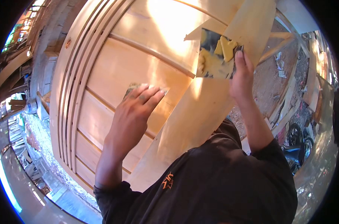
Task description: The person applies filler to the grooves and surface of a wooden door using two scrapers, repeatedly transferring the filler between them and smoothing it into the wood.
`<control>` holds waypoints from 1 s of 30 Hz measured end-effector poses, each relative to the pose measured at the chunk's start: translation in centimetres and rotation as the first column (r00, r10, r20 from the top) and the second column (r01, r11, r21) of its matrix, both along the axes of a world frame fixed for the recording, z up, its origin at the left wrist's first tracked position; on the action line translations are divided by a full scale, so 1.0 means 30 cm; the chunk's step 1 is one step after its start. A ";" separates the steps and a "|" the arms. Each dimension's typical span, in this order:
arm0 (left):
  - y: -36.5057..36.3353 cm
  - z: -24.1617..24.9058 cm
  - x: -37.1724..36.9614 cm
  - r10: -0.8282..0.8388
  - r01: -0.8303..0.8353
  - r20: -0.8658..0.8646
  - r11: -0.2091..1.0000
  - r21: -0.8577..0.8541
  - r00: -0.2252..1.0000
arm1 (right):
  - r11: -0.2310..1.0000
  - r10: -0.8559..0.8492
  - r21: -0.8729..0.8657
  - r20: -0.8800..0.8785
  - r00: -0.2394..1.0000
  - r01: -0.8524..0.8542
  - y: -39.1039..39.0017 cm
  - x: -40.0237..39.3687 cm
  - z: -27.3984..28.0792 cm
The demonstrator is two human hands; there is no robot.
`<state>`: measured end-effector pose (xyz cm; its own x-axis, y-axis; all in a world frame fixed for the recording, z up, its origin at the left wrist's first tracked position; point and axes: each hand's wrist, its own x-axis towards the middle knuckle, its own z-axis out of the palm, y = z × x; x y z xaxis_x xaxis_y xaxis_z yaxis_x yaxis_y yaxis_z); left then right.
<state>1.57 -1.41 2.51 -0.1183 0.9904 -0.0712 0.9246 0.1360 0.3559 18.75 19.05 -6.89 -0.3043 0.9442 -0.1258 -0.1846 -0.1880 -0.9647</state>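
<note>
My left hand (137, 102) lies low over a wooden door panel (130, 61), its fingers pressed together on a thin flat scraper (131, 88). Most of the scraper is hidden under the fingers; a dull edge and a bright corner show. With its thumb on top, my right hand (241, 74) grips the right edge of a dark square plate (214, 66) smeared with filler. A thick lump of yellow putty (227, 48) sits on this plate, near the thumb. The plate is above the door's near wooden rail.
Several parallel wooden strips (88, 56) run along the door's left side. Scrap wood (285, 112) and debris lie on the ground to the right, with a black wheeled thing (295, 136) lower down. A rough wooden structure (12, 71) stands at the left.
</note>
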 end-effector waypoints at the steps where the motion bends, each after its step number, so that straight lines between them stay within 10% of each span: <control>1: 0.033 -0.018 -0.005 -0.020 0.020 -0.025 1.000 -0.007 0.999 | 1.000 -0.008 0.028 0.005 1.000 0.008 0.035 0.001 -0.032; 7: 0.008 -0.190 -0.010 -0.146 0.147 -0.090 0.989 0.005 0.985 | 0.995 0.001 0.097 0.069 0.998 -0.008 0.164 0.054 -0.118; 11: -0.060 -0.054 -0.014 -0.135 0.149 0.068 0.936 -0.318 0.989 | 0.996 -0.019 0.093 0.018 1.000 0.017 0.149 0.018 -0.103; 15: 0.090 -0.030 -0.097 -0.108 0.108 0.005 0.991 -0.079 0.994 | 0.993 0.014 0.113 -0.004 1.000 -0.013 0.174 0.040 -0.131; 21: 0.186 -0.113 -0.122 -0.167 0.173 0.053 0.972 -0.159 0.985 | 0.982 0.105 0.144 0.097 0.990 -0.119 0.200 0.082 -0.138; 30: -0.237 -0.099 0.011 -0.148 0.159 0.065 0.963 -0.219 0.987 | 0.923 0.018 0.370 0.230 0.973 -0.104 0.243 0.108 -0.224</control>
<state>1.90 -8.54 -0.45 0.0428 0.9549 -0.2939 0.9235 0.0744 0.3764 22.00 26.34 -13.61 -0.3685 0.9147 0.1658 0.0382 0.1931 -0.9804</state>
